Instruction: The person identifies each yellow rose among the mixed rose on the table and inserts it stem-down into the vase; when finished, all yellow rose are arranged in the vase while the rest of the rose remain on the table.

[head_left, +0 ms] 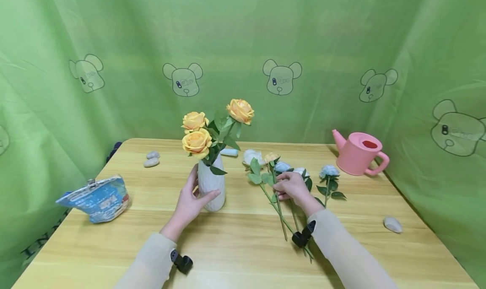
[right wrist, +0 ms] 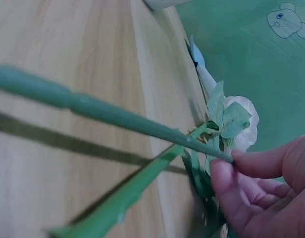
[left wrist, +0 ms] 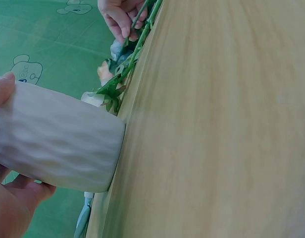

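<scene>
A white textured vase (head_left: 212, 185) stands upright on the table with several green leaves and three yellow roses (head_left: 197, 143) in it. My left hand (head_left: 191, 200) grips the vase from its left side, thumb across the front. To the right, my right hand (head_left: 292, 190) pinches a thin green stem (right wrist: 127, 116) between thumb and fingertips. That stem leads up to a peach-yellow rose (head_left: 271, 157). Beneath and beside it lie a white rose (head_left: 252, 157) on a thicker stem, a light-blue rose (head_left: 282, 167) and another pale rose (head_left: 301, 171), partly hidden by the hand.
Farther right lies a blue rose (head_left: 328, 171), with a pink watering can (head_left: 357, 156) behind it. A grey stone (head_left: 392, 224) is near the right edge. At left are a crumpled blue bag (head_left: 102, 198) and two stones (head_left: 152, 162). A blue-and-white tool (head_left: 229, 152) lies behind the vase.
</scene>
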{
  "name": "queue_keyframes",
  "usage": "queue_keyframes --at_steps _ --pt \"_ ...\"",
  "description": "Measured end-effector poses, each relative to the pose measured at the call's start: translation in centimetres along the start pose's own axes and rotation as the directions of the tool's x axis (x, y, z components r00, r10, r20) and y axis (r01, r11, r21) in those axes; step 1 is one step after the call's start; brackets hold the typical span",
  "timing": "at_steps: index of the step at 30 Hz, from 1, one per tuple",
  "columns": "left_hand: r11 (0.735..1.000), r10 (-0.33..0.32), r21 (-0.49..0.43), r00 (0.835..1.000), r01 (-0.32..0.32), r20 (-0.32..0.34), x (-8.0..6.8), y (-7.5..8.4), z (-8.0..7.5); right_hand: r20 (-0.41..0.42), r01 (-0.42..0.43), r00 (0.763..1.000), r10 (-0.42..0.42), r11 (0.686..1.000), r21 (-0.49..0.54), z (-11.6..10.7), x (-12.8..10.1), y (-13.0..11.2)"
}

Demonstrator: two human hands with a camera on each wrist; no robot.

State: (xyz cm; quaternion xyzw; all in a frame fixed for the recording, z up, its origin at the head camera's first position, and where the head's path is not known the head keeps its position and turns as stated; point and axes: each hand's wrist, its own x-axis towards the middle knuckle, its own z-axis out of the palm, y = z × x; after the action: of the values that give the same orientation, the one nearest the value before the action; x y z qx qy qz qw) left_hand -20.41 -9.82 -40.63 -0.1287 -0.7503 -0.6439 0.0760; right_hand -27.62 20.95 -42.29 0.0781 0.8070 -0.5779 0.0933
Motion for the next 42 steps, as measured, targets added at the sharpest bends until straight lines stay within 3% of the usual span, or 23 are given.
queue_keyframes --at_steps 9,16,23,30,35,38,42 --pt "1.0 -0.006 0.003 1.0 0.006 -0.005 0.0 -0.1 -0.3 0.012 0.042 0.999 -0.045 0.977 0.207 -1.2 -1.8 -1.2" --pt "1.0 -0.013 0.014 1.0 0.013 -0.005 -0.1 0.0 -0.4 0.059 0.101 0.988 -0.139 0.896 0.432 -1.4 -4.5 -4.4" --pt "1.0 -0.02 0.009 1.0 0.02 0.002 0.0 0.0 -0.3 -0.026 0.276 0.942 -0.335 0.727 0.628 -1.0 -7.6 -8.7" --pt "1.0 -0.022 0.006 1.0 0.022 0.014 0.0 -0.1 -0.2 -0.193 0.435 0.868 -0.458 0.514 0.739 -0.2 -9.0 -12.4" --pt "1.0 -0.014 0.005 1.0 0.014 0.014 0.0 -0.2 -0.1 -0.33 0.543 0.797 -0.506 0.361 0.758 1.0 -9.7 -14.5" --pt "1.0 -0.012 0.003 1.0 0.012 0.01 0.4 -1.3 -0.1 -0.413 0.608 0.745 -0.524 0.278 0.743 1.9 -9.9 -15.3" --pt "1.0 -0.005 0.0 1.0 0.005 0.001 0.8 -2.9 -0.1 -0.479 0.664 0.694 -0.537 0.221 0.715 2.9 -9.6 -15.8"
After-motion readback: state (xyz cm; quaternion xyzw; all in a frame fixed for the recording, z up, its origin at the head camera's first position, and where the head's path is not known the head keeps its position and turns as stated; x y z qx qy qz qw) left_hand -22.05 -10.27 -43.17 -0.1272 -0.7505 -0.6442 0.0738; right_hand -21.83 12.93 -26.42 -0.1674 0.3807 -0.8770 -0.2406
